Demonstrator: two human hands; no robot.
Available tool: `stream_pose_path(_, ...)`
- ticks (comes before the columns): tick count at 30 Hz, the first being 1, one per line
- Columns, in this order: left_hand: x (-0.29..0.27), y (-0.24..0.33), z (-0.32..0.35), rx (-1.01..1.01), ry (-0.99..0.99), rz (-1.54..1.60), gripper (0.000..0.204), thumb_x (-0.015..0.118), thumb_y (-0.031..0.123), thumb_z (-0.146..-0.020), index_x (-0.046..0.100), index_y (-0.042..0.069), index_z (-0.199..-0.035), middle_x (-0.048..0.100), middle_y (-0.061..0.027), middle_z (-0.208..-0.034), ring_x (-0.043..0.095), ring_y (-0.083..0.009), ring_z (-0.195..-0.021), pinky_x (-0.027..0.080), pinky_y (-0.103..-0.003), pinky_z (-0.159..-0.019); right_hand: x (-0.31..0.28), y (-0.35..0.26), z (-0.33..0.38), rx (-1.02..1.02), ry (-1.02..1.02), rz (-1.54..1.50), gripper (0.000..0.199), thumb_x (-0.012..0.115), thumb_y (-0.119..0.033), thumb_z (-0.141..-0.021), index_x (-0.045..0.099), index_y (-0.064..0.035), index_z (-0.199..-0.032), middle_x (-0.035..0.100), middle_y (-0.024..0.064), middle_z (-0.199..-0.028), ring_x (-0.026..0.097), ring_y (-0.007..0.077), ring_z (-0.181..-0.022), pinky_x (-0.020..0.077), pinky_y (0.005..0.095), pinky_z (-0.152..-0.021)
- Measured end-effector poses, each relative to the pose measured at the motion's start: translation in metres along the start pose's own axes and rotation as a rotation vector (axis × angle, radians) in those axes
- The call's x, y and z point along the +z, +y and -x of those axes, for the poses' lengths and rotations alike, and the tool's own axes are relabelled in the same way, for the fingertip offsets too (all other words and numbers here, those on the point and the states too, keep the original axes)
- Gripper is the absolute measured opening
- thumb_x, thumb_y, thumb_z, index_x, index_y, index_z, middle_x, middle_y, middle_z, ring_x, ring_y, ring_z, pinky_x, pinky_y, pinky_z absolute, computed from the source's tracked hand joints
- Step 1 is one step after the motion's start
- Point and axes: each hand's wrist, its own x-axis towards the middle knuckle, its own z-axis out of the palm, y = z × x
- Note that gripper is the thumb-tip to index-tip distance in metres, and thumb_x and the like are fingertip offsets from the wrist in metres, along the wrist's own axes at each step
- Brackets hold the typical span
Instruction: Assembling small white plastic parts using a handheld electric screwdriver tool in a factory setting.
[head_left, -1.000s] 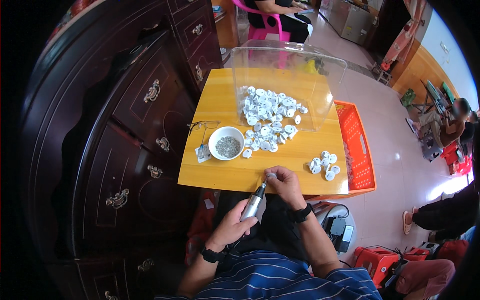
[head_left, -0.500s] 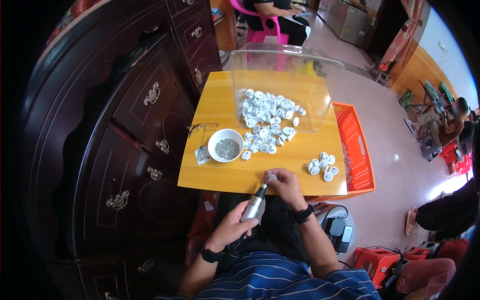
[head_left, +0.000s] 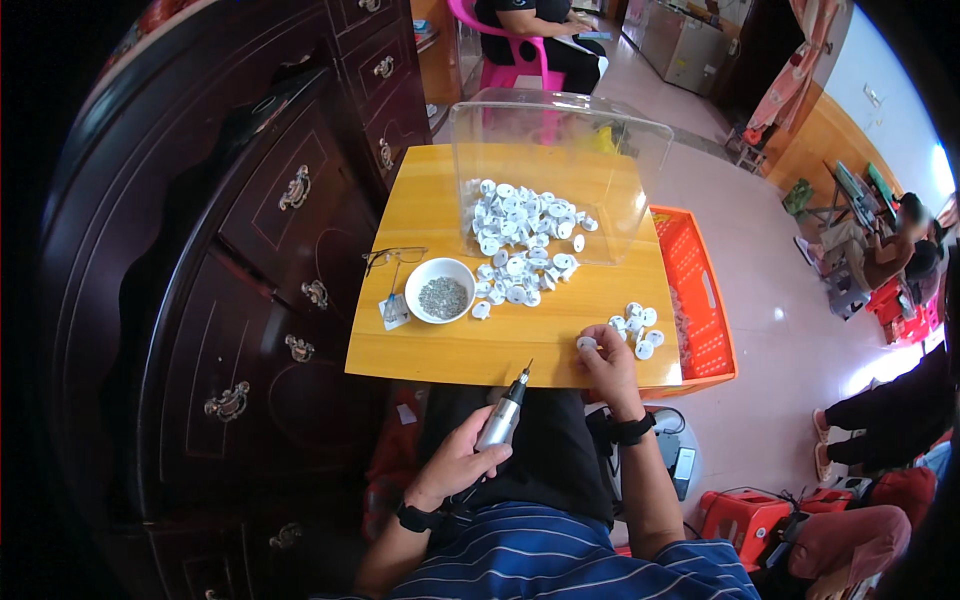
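My left hand is wrapped round a silver and black electric screwdriver, its thin bit pointing up over the table's front edge. Between the fingers of my right hand is a small round white plastic part, just left of a small group of like white parts. A larger heap of these white parts spills out of a clear plastic bin lying on its side. Left of the heap stands a white bowl of tiny silvery screws.
Glasses and a small tag lie left of the bowl on the yellow table. An orange crate adjoins the table's right side. Dark wooden drawers stand at left. Other people sit farther off.
My right hand has moved right with the white part, away from the screwdriver's tip and toward the small group. The bit now shows bare. My left hand keeps hold of the screwdriver.
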Motion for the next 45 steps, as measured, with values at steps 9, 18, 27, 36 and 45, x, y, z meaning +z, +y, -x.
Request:
stream_pose_path(9,-0.006,0.0,0.005,-0.011,0.031,-0.016,0.059,0.066,0.014,-0.094,0.041,0.003,-0.146,0.058,-0.0041,-0.1,0.058,-0.0084,-0.07,0.051,-0.023,-0.061,-0.009,-0.007,0.003,-0.277,0.12,0.505,0.021,0.069,-0.006,-0.086,0.07,-0.0078,-0.106,0.064,0.015,-0.092,0.067,0.0309,-0.086,0.0545,0.0374,-0.076)
stream_pose_path(18,-0.01,-0.003,0.005,-0.011,0.033,0.008,0.059,0.065,0.011,-0.095,0.039,0.003,-0.147,0.054,-0.0034,-0.101,0.057,-0.0083,-0.071,0.05,-0.022,-0.062,0.0,-0.058,-0.005,-0.451,0.363,0.755,0.026,0.071,-0.007,-0.081,0.064,-0.0106,-0.107,0.061,0.0163,-0.104,0.066,0.0388,-0.09,0.0538,0.0484,-0.075)
stream_pose_path(27,-0.02,-0.011,0.015,-0.01,0.109,-0.016,0.06,0.068,0.012,-0.094,0.041,0.004,-0.147,0.057,-0.003,-0.097,0.057,-0.0084,-0.068,0.05,-0.024,-0.061,0.129,-0.12,-0.058,-0.629,-0.261,0.742,0.009,0.065,-0.012,-0.086,0.071,-0.0099,-0.092,0.066,0.0157,-0.095,0.069,0.0374,-0.082,0.056,0.048,-0.069)
stream_pose_path(36,-0.031,-0.017,0.028,0.009,0.169,0.046,0.062,0.07,0.015,-0.094,0.041,0.005,-0.148,0.057,-0.0036,-0.097,0.057,-0.0084,-0.067,0.05,-0.025,-0.061,0.209,-0.103,-0.095,-0.604,-0.56,1.228,0.019,0.063,-0.019,-0.085,0.076,-0.0057,-0.092,0.074,0.0175,-0.095,0.074,0.0317,-0.085,0.0597,0.0425,-0.069)
stream_pose_path(45,-0.04,-0.017,0.022,0.019,0.167,0.04,0.061,0.07,0.015,-0.094,0.042,0.004,-0.146,0.056,-0.0044,-0.098,0.057,-0.0089,-0.067,0.05,-0.025,-0.061,0.213,-0.087,-0.104,-0.632,-0.516,1.22,0.019,0.065,-0.021,-0.083,0.075,-0.0061,-0.09,0.074,0.0163,-0.091,0.074,0.0319,-0.083,0.0597,0.0428,-0.068)
